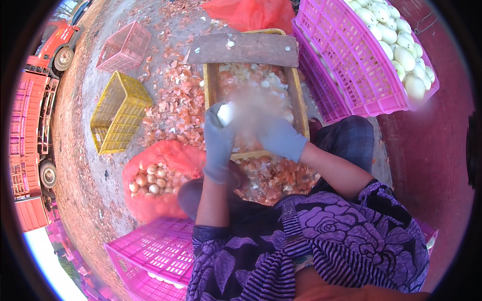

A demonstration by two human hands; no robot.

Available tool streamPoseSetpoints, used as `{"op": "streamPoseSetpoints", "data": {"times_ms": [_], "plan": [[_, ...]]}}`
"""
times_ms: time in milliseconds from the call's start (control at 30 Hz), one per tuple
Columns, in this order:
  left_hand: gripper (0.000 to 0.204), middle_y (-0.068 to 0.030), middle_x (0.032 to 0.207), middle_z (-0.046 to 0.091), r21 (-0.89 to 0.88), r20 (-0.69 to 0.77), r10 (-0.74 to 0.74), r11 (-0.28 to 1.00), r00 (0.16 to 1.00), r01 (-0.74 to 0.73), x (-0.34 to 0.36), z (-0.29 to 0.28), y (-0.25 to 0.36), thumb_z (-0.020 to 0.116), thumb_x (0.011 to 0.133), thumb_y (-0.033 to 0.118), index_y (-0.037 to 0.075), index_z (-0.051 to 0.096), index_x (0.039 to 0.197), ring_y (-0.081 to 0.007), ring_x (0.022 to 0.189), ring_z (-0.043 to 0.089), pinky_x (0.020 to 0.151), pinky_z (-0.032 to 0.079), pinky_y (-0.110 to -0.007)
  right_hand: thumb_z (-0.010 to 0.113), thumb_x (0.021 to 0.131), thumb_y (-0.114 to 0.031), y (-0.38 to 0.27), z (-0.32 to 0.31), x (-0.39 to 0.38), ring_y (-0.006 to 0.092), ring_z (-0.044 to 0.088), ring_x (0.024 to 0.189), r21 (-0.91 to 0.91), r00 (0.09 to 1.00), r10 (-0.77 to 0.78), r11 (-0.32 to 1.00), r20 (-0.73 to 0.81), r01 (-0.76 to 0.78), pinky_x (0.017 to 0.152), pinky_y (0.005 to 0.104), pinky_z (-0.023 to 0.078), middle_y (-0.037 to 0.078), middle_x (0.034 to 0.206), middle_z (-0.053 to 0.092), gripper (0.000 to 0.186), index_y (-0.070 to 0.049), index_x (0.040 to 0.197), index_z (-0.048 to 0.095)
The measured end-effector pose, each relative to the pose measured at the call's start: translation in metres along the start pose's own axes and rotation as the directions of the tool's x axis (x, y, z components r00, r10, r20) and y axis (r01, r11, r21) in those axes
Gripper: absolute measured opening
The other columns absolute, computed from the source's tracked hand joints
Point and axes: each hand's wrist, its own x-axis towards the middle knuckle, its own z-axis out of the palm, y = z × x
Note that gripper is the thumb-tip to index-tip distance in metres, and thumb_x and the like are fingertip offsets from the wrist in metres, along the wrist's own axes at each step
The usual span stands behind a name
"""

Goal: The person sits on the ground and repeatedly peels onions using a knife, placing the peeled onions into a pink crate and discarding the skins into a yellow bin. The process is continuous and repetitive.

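Note:
My left hand (219,140), in a grey glove, holds a peeled white onion (225,113) over a wooden box (299,108) full of onion skins. My right hand (277,134), also in a grey glove, is right beside the onion; its fingertips are blurred by motion, so what they grip is unclear. An open red mesh sack of unpeeled brown onions (150,179) lies on the ground to my lower left. A pink plastic crate (351,65) heaped with peeled white onions (399,42) stands at the upper right.
Onion skins (173,100) litter the dirt ground around the box. A yellow crate (118,113) and a pink crate (124,46) lie tipped at the left. Another pink crate (150,253) sits near my left knee. A red sack (251,12) lies behind the box. A red truck (35,100) stands far left.

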Motion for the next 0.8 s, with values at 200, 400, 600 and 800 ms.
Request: {"op": "streamPoseSetpoints", "data": {"times_ms": [200, 400, 600, 800], "plan": [[0.040, -0.0103, 0.114, 0.064, -0.110, 0.058, -0.043, 0.993, 0.997, 0.050, -0.004, -0.004, 0.004, 0.068, 0.094, 0.020, -0.001, 0.057, 0.126, -0.0175, 0.096, 0.064, 0.083, 0.055, -0.032, 0.054, 0.096, -0.018, 0.040, 0.032, -0.002, 0.0416, 0.070, 0.092, -0.080, 0.996, 0.084, 0.993, -0.034, -0.087, 0.083, 0.0515, 0.054, 0.028, 0.102, 0.069, 0.063, -0.006, 0.155, 0.035], [0.050, -0.0129, 0.109, 0.067, -0.478, 0.077, -0.025, 0.877, 0.997, 0.059, 0.002, -0.019, -0.003, 0.054, 0.103, 0.040, -0.005, 0.056, 0.124, -0.0194, 0.101, 0.066, 0.090, 0.054, -0.036, 0.056, 0.098, -0.021, 0.055, 0.029, 0.008, 0.0362, 0.070, 0.100, 0.071, 0.992, 0.123, 0.990, -0.009, -0.122, 0.087, 0.0468, 0.054, 0.026, 0.113, 0.069, 0.059, -0.006, 0.153, 0.040], [0.047, -0.0111, 0.110, 0.066, -0.226, 0.007, -0.006, 0.974, 1.000, 0.007, -0.002, -0.014, 0.003, 0.064, 0.097, 0.032, -0.007, 0.054, 0.122, -0.0161, 0.096, 0.065, 0.084, 0.054, -0.030, 0.065, 0.098, -0.027, -0.019, -0.011, 0.016, 0.0281, 0.068, 0.107, 0.105, 0.936, -0.158, 0.974, -0.316, 0.200, 0.090, 0.0400, 0.053, 0.018, 0.117, 0.069, 0.061, -0.008, 0.152, 0.044], [0.046, -0.0106, 0.110, 0.066, -0.175, 0.061, -0.049, 0.983, 0.997, 0.059, -0.003, -0.005, 0.002, 0.062, 0.098, 0.031, -0.006, 0.055, 0.124, -0.0155, 0.095, 0.065, 0.083, 0.054, -0.030, 0.066, 0.097, -0.020, -0.009, -0.009, 0.025, 0.0191, 0.068, 0.096, 0.358, 0.972, -0.038, 0.926, -0.233, 0.122, 0.087, 0.0337, 0.055, 0.011, 0.109, 0.071, 0.048, -0.004, 0.141, 0.054]]}}
